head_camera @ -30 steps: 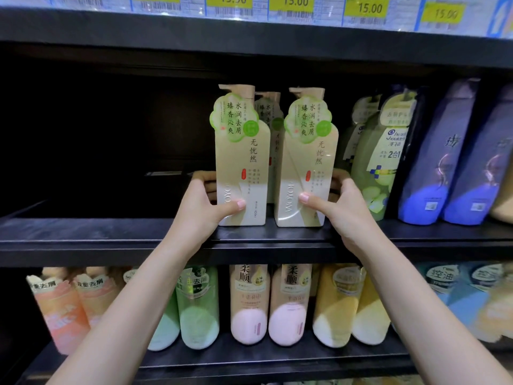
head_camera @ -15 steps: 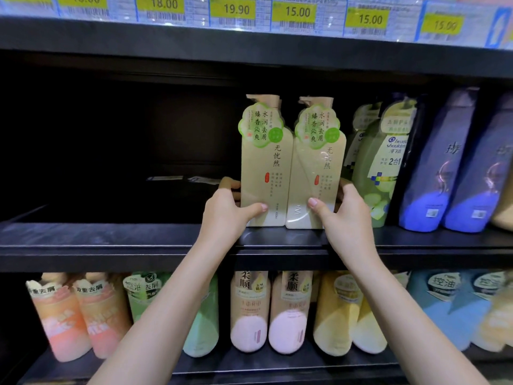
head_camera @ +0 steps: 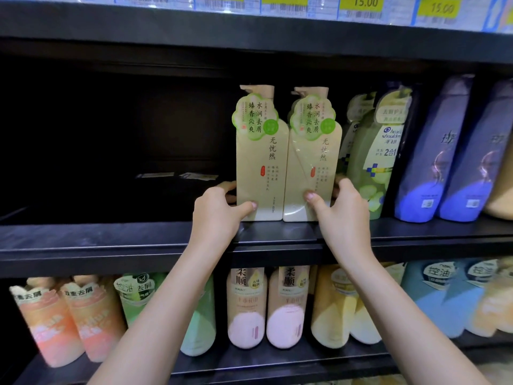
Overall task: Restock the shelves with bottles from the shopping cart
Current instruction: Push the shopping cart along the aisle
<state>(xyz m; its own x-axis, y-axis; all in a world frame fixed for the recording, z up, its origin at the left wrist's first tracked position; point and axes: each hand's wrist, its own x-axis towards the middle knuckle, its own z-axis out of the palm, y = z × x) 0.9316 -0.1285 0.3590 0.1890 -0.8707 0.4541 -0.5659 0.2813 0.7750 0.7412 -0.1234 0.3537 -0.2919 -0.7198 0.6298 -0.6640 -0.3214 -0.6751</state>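
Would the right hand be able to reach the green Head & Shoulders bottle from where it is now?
Probably yes: the right hand grips the right cream bottle, directly beside the green bottle, with nothing between them, though it must let go first.

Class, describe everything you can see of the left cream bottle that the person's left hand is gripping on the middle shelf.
The left cream bottle is tall, flat-fronted, seemingly plastic, with a beige pump top and a green scalloped label above vertical Chinese print. It stands upright on the black middle shelf, against its twin on the right, with a dark gap to its left. The left hand grips its lower part, thumb on the front.
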